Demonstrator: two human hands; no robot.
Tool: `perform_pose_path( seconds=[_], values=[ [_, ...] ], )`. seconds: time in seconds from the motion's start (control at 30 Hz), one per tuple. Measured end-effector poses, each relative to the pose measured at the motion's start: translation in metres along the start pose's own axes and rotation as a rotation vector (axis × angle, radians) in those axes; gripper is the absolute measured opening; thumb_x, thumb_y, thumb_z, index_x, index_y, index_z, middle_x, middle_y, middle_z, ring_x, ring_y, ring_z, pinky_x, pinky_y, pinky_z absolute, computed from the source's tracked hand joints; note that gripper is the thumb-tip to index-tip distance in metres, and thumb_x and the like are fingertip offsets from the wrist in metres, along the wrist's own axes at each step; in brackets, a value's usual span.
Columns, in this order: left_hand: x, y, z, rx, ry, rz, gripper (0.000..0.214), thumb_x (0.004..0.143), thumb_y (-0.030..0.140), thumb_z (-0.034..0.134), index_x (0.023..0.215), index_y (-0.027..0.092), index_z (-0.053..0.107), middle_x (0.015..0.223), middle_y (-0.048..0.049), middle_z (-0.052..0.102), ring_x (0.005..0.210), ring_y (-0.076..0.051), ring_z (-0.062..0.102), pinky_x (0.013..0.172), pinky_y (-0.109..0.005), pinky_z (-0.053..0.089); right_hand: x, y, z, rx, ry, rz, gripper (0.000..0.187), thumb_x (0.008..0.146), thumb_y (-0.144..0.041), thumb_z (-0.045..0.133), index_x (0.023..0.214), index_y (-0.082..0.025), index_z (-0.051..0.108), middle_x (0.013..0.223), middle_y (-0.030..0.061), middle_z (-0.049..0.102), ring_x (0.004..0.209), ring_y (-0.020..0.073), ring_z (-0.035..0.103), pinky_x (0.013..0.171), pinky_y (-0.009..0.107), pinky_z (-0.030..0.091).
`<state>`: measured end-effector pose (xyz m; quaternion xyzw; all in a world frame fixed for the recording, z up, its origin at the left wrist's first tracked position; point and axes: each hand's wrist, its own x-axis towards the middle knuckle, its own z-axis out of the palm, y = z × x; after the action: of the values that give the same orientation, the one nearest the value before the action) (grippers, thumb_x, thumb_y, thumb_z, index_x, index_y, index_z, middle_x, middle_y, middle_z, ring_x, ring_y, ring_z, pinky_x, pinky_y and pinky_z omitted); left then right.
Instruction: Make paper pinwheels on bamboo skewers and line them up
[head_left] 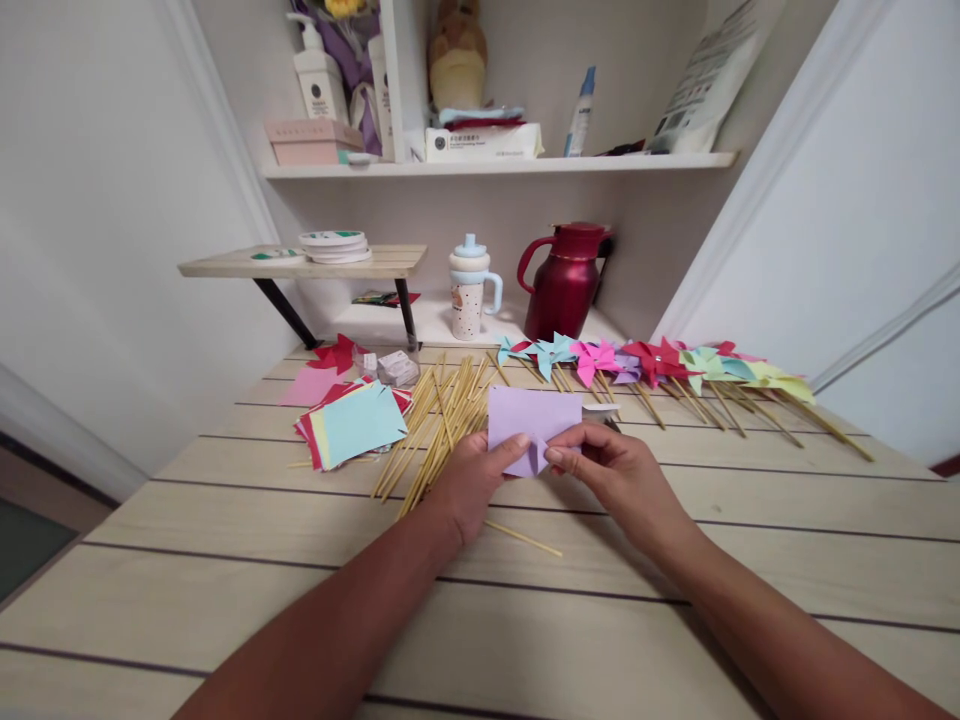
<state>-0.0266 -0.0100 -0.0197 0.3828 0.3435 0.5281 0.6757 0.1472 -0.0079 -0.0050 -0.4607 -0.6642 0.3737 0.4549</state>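
Note:
A lilac paper square [531,418] lies in the middle of the wooden table [225,590], one corner folded in toward its centre. My left hand [474,478] pinches its near left edge with the thumb on top. My right hand [616,470] pinches the folded corner at the near right edge. A heap of thin wooden sticks [439,415] lies just left of the paper, and one loose stick [523,539] lies under my left wrist. A small pair of scissors [601,410] peeks out beyond the paper's right edge.
A stack of coloured paper squares [352,423] sits to the left. A row of finished pinwheels on sticks [660,365] runs along the back right. Behind stand a red jug [564,280], a lidded cup [471,290], a small stand with tape rolls [334,246] and a shelf [495,165].

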Motion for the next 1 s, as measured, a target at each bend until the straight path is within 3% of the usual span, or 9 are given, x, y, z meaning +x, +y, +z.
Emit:
perform_pose_path(
  seconds=[0.17,0.57,0.8,1.0],
  values=[
    [-0.0005,0.0008,0.0015,0.076,-0.031,0.031,0.040,0.076,0.038,0.078,0.106,0.012,0.075,0.101,-0.0128,0.076,0.096,-0.027,0.068,0.094,-0.041,0.046,-0.0010,-0.0012,0.0003,0.035,0.081,0.032,0.024,0.079,-0.042,0.074,0.072,-0.021,0.069,0.066,-0.0001,0.064,0.065,0.0168,0.054,0.064,0.030,0.040],
    [-0.0012,-0.0005,-0.0010,0.296,-0.028,0.064,0.040,0.082,0.044,0.070,0.106,0.012,0.075,0.097,-0.0095,0.077,0.091,-0.023,0.067,0.083,-0.032,0.048,-0.0017,0.0009,0.0003,-0.024,0.125,0.028,0.023,0.076,-0.040,0.076,0.069,-0.020,0.070,0.063,-0.0003,0.062,0.061,0.0158,0.050,0.060,0.030,0.037],
    [-0.0002,-0.0065,-0.0025,0.321,0.032,0.075,0.041,0.076,0.041,0.077,0.105,0.012,0.074,0.103,-0.0119,0.076,0.095,-0.026,0.068,0.085,-0.035,0.051,-0.0036,-0.0024,0.0016,-0.052,0.140,0.047,0.021,0.075,-0.040,0.076,0.071,-0.020,0.072,0.064,0.0000,0.063,0.061,0.0157,0.050,0.059,0.030,0.037],
    [-0.0015,-0.0064,0.0038,0.300,0.115,0.115,0.036,0.072,0.040,0.078,0.095,0.012,0.076,0.094,-0.0099,0.077,0.083,-0.023,0.069,0.077,-0.032,0.052,-0.0048,-0.0016,0.0022,-0.083,0.140,0.003,0.021,0.077,-0.040,0.076,0.073,-0.020,0.072,0.065,0.0002,0.062,0.061,0.0152,0.048,0.057,0.029,0.036]
  ],
)
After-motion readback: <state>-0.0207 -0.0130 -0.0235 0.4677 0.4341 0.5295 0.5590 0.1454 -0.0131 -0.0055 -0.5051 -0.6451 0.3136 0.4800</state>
